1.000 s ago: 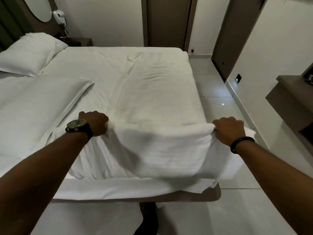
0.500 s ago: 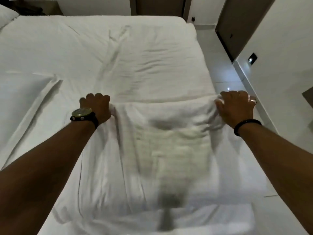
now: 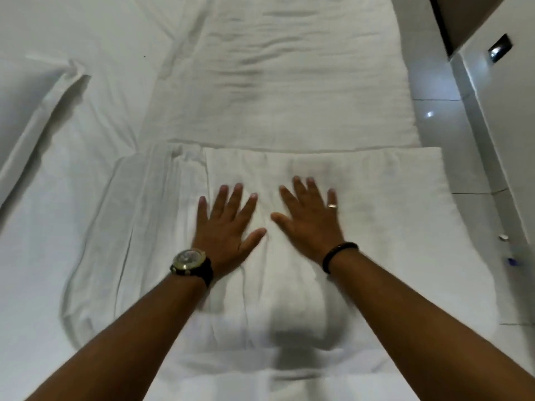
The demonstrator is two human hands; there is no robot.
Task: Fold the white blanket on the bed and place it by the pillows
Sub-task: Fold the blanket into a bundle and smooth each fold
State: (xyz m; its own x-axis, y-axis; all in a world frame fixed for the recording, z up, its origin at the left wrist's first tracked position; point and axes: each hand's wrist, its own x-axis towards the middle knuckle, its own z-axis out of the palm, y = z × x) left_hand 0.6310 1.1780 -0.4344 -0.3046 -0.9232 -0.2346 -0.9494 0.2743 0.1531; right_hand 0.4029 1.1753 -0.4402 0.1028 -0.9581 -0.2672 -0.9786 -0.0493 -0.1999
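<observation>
- The white soft cloth blanket [image 3: 376, 215] lies folded over on the white sheeted bed [image 3: 86, 256], its folded edge toward 12 o'clock.
- The left hand [image 3: 224, 230] lies flat on the blanket with its fingers [image 3: 220, 198] spread open, gripping nothing.
- The right hand [image 3: 311, 221], at 3 o'clock from the left, is also flat and open, with the blanket under both palms.

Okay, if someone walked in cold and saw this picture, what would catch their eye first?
Two open hands pressed flat, side by side, on the folded white blanket at centre: the left hand with a wristwatch, the right hand with a ring and dark bracelet. Around them lies the rumpled white bed.
</observation>
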